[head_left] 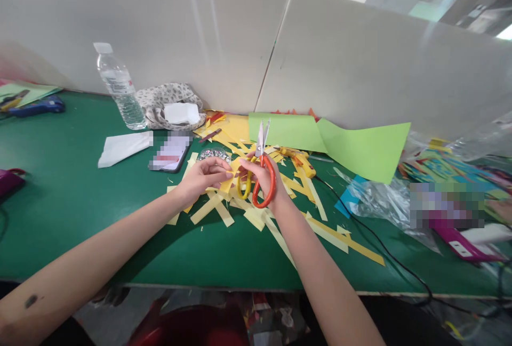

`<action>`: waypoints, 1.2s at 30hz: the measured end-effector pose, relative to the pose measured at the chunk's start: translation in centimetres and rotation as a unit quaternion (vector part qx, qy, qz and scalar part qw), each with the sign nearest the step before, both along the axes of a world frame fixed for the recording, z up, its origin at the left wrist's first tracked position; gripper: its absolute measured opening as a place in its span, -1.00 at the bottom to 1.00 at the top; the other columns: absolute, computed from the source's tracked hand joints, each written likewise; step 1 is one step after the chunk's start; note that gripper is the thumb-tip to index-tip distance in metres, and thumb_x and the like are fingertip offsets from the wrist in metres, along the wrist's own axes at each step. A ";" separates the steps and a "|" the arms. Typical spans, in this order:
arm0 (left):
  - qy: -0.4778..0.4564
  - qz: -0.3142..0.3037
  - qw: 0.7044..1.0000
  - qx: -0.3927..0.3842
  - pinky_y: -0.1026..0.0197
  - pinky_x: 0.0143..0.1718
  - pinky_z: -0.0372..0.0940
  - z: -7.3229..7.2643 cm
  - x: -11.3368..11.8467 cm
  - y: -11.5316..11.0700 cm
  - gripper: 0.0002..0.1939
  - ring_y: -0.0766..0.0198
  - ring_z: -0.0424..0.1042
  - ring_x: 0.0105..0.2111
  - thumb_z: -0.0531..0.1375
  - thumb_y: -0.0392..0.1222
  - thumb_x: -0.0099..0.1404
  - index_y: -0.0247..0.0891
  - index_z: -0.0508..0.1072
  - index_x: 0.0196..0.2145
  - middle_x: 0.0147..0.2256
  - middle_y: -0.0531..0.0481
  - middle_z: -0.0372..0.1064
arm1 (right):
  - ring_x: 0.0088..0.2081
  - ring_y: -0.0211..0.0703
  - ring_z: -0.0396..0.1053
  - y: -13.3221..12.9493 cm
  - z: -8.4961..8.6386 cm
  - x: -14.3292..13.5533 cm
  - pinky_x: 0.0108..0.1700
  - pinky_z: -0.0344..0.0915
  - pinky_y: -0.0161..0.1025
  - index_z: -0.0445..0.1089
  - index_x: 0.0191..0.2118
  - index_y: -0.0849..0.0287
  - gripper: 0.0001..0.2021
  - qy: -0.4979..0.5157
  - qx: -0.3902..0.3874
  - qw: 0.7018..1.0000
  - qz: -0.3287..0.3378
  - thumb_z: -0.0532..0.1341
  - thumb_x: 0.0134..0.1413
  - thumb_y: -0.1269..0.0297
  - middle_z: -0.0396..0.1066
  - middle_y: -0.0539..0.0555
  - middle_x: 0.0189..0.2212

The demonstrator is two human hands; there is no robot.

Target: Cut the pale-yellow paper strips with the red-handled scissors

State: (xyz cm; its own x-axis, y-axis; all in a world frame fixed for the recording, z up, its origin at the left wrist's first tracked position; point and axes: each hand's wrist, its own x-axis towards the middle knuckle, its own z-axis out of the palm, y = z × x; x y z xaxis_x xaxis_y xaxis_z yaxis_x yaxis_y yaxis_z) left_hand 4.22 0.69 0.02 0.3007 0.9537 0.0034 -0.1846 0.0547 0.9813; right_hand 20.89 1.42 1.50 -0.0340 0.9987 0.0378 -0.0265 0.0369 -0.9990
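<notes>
Between the fingertips of my left hand [202, 178] is a small piece of yellow paper [227, 185]. My right hand [262, 174] is closed around a pair of scissors [273, 183] with one red and one yellow handle loop. Their metal blades point up and away from me, slightly apart. The thumb and forefinger of that hand also reach to the right edge of the yellow piece; whether they grip it I cannot tell. Under and around both hands lie many yellow paper strips [210, 207]. A clear dish of small shiny bits [214, 155] sits just behind my left hand.
A yellow glue gun [304, 166] with a black cord lies right of my hands. Green paper sheets [288, 131] lean by the partition. At left stand a water bottle [120, 85], a phone [171, 151] and a spotted cloth pouch [168, 93]. Plastic bags [396, 210] lie right.
</notes>
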 end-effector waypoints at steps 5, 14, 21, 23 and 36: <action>0.033 -0.050 0.998 -0.008 0.41 -0.55 0.16 -0.2 0.2 0.0 -0.78 0.42 0.35 -0.51 0.31 -0.24 0.01 -0.24 0.31 -0.44 -0.56 0.11 0.38 | -0.52 -0.24 0.41 0.3 0.0 0.1 -0.37 0.37 -0.22 0.24 -0.30 0.12 -0.72 0.007 0.019 0.999 -0.046 0.29 -0.22 0.29 0.35 -0.11 -0.54; 0.051 -0.026 0.998 -0.023 0.32 -0.44 0.28 -0.4 0.2 0.1 -0.74 0.40 0.35 -0.50 0.32 -0.24 -0.01 -0.21 0.30 -0.39 -0.53 0.11 0.37 | -0.52 -0.28 0.37 0.0 0.2 0.0 -0.37 0.37 -0.22 0.23 -0.31 0.11 -0.72 0.008 0.059 0.998 -0.023 0.28 -0.23 0.36 0.33 -0.12 -0.53; 0.030 0.003 0.999 -0.026 0.30 -0.41 0.36 -0.5 0.2 0.2 -0.87 0.33 0.44 -0.47 0.30 -0.20 0.03 -0.24 0.47 -0.41 -0.46 -0.03 0.45 | -0.54 -0.29 0.33 -0.4 0.4 -0.4 -0.37 0.36 -0.20 0.22 -0.31 0.10 -0.67 -0.003 0.064 0.998 0.029 0.32 -0.27 0.33 0.33 -0.13 -0.53; 0.020 0.011 0.999 -0.028 0.31 -0.42 0.37 -0.5 0.3 0.2 -0.89 0.32 0.45 -0.48 0.31 -0.21 0.01 -0.25 0.50 -0.44 -0.46 -0.05 0.46 | -0.53 -0.28 0.34 -0.4 0.4 -0.4 -0.36 0.36 -0.19 0.22 -0.31 0.10 -0.67 -0.005 0.063 0.998 0.026 0.32 -0.27 0.32 0.33 -0.12 -0.53; 0.032 0.023 0.999 -0.036 0.32 -0.41 0.37 -0.7 0.2 0.3 -0.88 0.33 0.45 -0.48 0.32 -0.19 0.00 -0.25 0.52 -0.45 -0.46 -0.05 0.47 | -0.53 -0.27 0.33 -0.2 0.1 -0.3 -0.38 0.35 -0.20 0.21 -0.32 0.08 -0.68 -0.022 0.085 0.996 0.032 0.32 -0.25 0.30 0.32 -0.12 -0.54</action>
State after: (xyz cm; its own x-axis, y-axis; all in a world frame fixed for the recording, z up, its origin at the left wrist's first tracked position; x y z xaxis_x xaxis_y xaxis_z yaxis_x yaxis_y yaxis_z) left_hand 4.46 0.96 -0.65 0.2532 0.9639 -0.0825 -0.1265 0.1176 0.9850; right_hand 20.56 1.23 1.64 -0.1027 0.9738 0.2030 0.0090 0.2049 -0.9787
